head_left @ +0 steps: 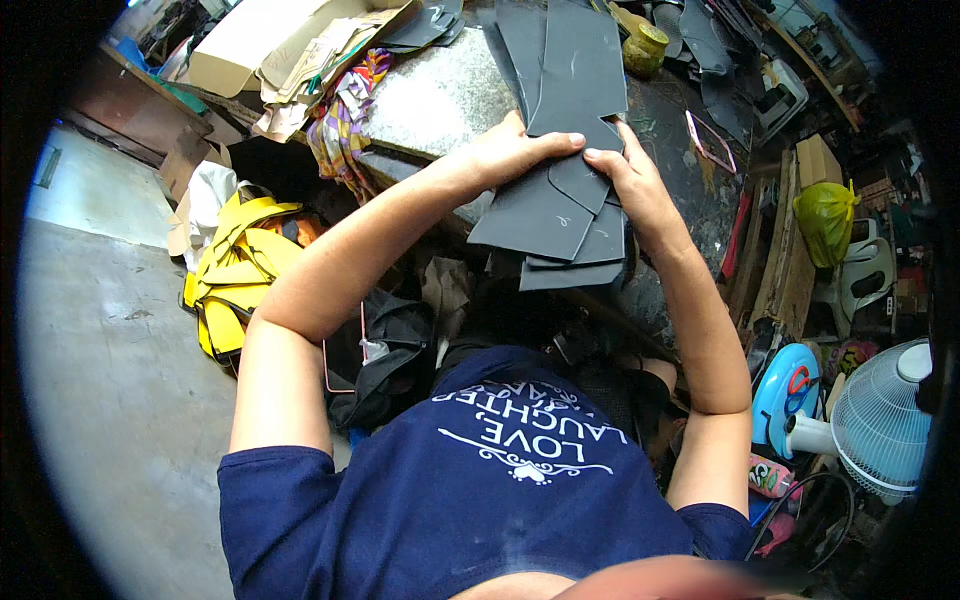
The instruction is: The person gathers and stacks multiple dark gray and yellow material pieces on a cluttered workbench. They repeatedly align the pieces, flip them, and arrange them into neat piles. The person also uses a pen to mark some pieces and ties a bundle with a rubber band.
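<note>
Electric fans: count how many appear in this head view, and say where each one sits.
1. A white electric fan with a round wire guard stands at the lower right, beside a blue round case. Clutter along the right edge could be hiding another.

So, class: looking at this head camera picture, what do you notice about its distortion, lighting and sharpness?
Head view: fisheye, with a black rim at the corners and the floor edge bowed at left. Even daylight, soft shadows, no harsh glare. Both hands, left hand and right hand, and the dark grey cut sheets look sharp. A pale blur lies along the bottom edge, too close to focus.
</note>
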